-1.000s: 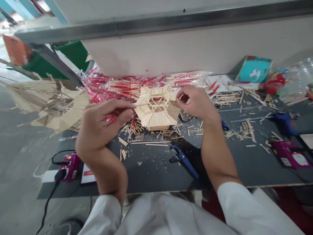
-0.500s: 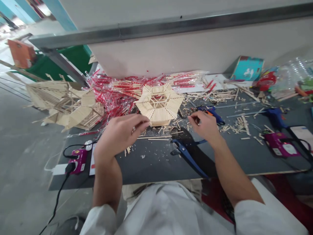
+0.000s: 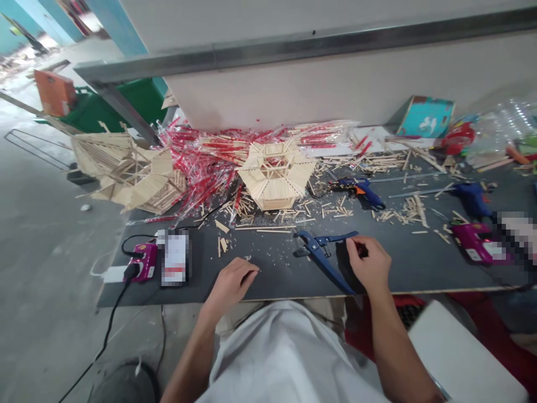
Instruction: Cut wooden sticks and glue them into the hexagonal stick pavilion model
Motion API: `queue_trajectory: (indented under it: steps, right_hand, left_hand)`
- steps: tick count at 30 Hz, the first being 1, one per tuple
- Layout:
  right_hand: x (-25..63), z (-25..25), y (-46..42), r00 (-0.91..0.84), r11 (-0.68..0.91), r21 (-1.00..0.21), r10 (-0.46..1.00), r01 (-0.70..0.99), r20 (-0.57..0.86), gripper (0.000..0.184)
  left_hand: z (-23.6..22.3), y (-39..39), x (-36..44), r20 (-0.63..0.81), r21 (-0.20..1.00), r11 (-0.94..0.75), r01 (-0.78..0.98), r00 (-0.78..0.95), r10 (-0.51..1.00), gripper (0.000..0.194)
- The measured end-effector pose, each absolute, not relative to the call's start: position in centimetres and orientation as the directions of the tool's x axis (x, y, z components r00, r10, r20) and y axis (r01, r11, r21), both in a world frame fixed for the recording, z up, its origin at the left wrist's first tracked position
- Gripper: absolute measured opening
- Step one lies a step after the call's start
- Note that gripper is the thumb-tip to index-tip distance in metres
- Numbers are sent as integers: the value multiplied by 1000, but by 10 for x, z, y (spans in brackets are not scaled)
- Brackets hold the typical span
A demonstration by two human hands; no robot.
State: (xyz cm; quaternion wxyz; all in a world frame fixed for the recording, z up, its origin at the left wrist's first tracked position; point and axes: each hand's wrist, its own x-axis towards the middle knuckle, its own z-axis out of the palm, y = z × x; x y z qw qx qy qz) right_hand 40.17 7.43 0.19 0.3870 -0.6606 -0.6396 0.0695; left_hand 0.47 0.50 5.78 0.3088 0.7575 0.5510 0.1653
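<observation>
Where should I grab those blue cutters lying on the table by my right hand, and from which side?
Probably by the two blue handles of the blue cutters, not the head. They splay apart toward the right hand: one runs right toward the fingers, the other slants down to the table edge. The tool lies flat with its dark head pointing left, so come from the right and above, closing the grip around both handles.

Right hand [image 3: 366, 264] at the rear handle of the blue cutters [image 3: 321, 253], fingertips touching it. Left hand [image 3: 232, 284] flat on the dark surface [image 3: 272, 274], empty. Stick roof model [image 3: 276, 174] well beyond both hands. Glue gun [image 3: 361, 189] beyond right hand.
</observation>
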Motion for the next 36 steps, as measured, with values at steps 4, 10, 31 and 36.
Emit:
queue_trajectory:
  steps: [4,10,31,36]
  right_hand:
    - [408,-4,77,174,106,-619,911,779,375,18]
    - [413,-11,75,182,100,-640,915,761,359,22]
    - [415,-6,75,144,70,-641,951,764,275,24]
    - [418,-19,84,211,-57,-561,954,826,213,35]
  left_hand:
    - [39,-9,10,-20,686,-149,712,222,975,27]
    - [37,-2,9,-59,700,-82,709,172,983,29]
    - [21,-2,17,85,679,-127,723,94,992,12]
    - [23,-4,24,118,594,-154,790,103,988,12]
